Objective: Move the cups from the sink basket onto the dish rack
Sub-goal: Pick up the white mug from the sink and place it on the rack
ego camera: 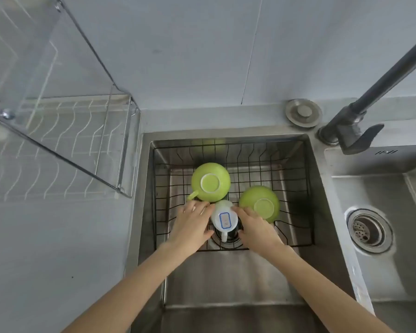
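Note:
A black wire basket [296, 188] sits in the left sink. Two green cups lie upside down in it: one [210, 182] at the back left with its handle pointing left, the other [259, 203] to the right. Between them is a white cup [223, 218] with a blue-outlined label and its handle toward me. My left hand [192, 227] presses its left side and my right hand [256, 228] its right side, so both hands clasp it. The wire dish rack [65, 131] stands on the counter at the left, behind a clear panel.
A dark faucet [360, 116] rises at the back right, with a round metal cap [303, 112] beside it. A second sink with a drain strainer [369, 230] lies to the right. The clear panel [46, 75] and its metal frame overhang the rack.

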The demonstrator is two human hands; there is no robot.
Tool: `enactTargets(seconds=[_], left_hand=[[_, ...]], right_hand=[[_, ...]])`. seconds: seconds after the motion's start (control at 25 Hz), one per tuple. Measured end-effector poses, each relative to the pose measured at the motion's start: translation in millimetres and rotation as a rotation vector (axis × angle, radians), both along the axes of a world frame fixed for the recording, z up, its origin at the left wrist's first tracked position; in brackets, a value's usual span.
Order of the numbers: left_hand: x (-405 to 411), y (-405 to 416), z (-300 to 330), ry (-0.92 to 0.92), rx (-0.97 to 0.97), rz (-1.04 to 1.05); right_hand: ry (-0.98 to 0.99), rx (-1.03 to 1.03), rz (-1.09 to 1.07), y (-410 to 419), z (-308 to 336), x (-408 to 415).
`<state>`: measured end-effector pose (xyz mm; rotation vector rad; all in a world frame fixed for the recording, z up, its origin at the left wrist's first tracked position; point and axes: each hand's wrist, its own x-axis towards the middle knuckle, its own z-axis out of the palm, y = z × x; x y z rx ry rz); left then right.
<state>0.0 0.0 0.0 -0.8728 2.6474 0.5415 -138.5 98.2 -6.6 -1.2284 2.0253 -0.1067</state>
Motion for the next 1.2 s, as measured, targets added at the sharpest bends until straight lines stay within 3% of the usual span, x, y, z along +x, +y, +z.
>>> enactTargets(seconds=[0.32, 0.68, 0.88, 1.04, 1.2], left_hand=[[-13, -3, -36, 0.015, -0.198, -0.055], [-18, 6, -36, 0.063, -0.168, -0.030], [-11, 8, -10, 0.106, 0.081, 0.039], [2, 18, 21, 0.257, 0.245, 0.076], [20, 39, 44, 0.426, 0.290, 0.112]], right_hand=[[-0.040, -0.096, -0.033, -7, -36, 7], [-0.046, -0.135, -0.007, -7, -30, 4], [-0.101, -0.214, -0.104, 4, -2, 7], [-0.184, -0.299, -0.132, 23, 36, 12], [-0.215, -0.391, -0.130, 42, 70, 25]])
